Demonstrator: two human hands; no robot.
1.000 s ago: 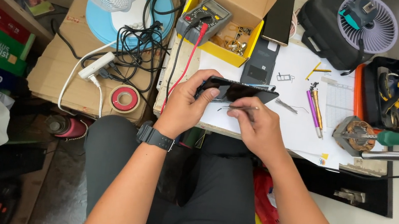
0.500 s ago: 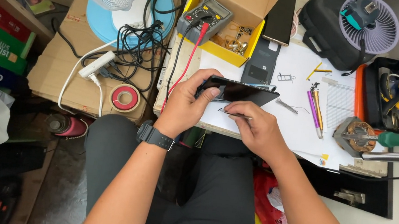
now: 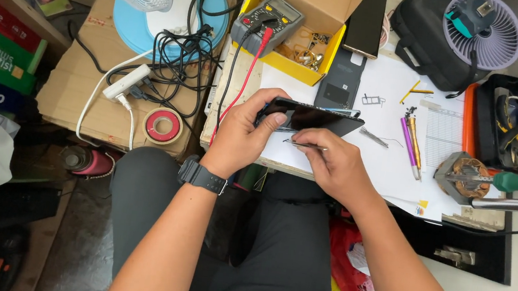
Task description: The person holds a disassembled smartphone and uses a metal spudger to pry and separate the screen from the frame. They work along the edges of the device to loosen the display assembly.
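My left hand (image 3: 242, 134) grips the left end of a black smartphone (image 3: 317, 118), holding it tilted on edge above the white paper sheet (image 3: 395, 148) on the small table. A black watch sits on that wrist. Next to it, my right hand (image 3: 335, 164) pinches thin metal tweezers (image 3: 303, 145), whose tip points left at the phone's lower edge. Both hands are close together at the table's near edge.
A multimeter (image 3: 266, 21) with red and black leads rests on a yellow-lined cardboard box (image 3: 316, 15). Two more phones (image 3: 350, 58), pens (image 3: 410, 138), a red tape roll (image 3: 163, 125), power strip, fan, black bag and tool tray surround the work spot.
Nothing has visibly moved beyond small shifts of the fingers; both hands stay on the phone and tweezers.
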